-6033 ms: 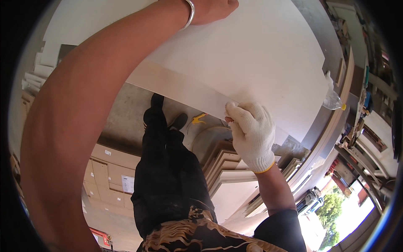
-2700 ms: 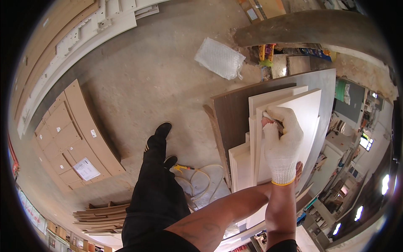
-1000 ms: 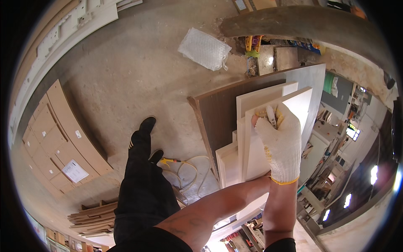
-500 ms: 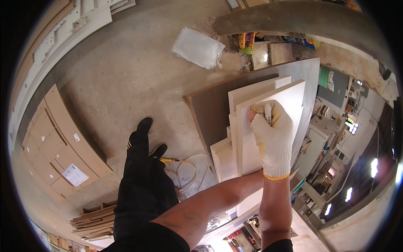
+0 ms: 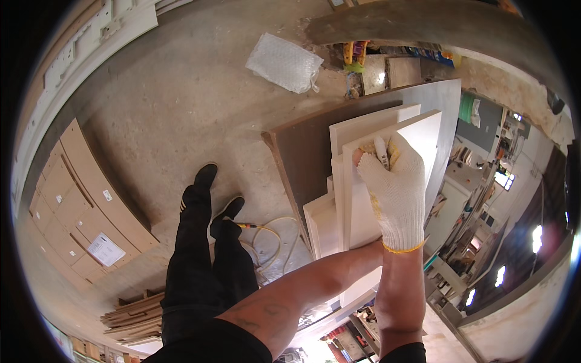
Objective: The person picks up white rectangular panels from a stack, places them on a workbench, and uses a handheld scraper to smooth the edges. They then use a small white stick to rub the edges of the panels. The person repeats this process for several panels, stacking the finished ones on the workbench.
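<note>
My right hand (image 5: 393, 172) wears a white knit glove with a yellow cuff edge and yellow grip dots. Its fingers are curled round a slim white marker (image 5: 381, 151), held over the upper part of a pale panel (image 5: 363, 212). More pale panels (image 5: 324, 221) stand beside and behind that one, leaning in a stack against a large grey board (image 5: 302, 151). From the lower left my left forearm (image 5: 302, 281) reaches across and passes behind my right wrist, so my left hand and its fingers are hidden.
A bubble-wrapped packet (image 5: 284, 63) lies on the concrete floor ahead. Near my feet a yellowish hose (image 5: 275, 239) is coiled. Brown flat panels (image 5: 78, 212) stand at the left, with stacked boards (image 5: 136, 317) below them. A cluttered workbench area (image 5: 472, 187) lies to the right.
My right hand has shifted slightly up with the marker, which now tilts more to the left. My view has moved a little, and my far foot has shifted slightly.
</note>
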`<state>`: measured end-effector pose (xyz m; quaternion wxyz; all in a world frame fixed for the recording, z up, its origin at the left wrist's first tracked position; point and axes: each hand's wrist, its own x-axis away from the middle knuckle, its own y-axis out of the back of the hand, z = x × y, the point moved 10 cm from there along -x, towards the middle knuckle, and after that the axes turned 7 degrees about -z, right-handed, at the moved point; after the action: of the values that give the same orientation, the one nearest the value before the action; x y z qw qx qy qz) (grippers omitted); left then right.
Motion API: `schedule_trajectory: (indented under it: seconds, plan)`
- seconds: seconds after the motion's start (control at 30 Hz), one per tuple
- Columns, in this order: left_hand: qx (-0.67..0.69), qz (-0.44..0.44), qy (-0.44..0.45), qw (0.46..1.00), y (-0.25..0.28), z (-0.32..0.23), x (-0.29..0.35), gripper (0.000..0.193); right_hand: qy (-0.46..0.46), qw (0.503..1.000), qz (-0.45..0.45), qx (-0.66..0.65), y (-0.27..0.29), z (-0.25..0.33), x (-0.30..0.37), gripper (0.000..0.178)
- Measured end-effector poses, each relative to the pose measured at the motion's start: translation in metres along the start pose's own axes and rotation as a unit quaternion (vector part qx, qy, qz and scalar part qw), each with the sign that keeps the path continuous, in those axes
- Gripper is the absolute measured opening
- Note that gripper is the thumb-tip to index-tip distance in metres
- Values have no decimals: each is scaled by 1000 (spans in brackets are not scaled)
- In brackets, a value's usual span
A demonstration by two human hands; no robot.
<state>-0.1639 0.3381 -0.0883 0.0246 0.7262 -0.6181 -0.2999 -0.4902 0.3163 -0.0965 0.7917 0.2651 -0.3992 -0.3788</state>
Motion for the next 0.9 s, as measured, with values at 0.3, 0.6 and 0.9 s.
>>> schedule_trajectory:
  seconds: [0.3,0.6,0.9]
  plan:
    - [366,-67,143,917,-67,26,-2,45,9,995,-22,-101,-1,-3,1,10]
    - [-179,-6,-32,983,30,14,-3,31,4,994,-71,-79,20,-50,30,9]
    - [-171,60,-39,983,48,18,0,33,61,996,-70,-5,6,-47,49,12]
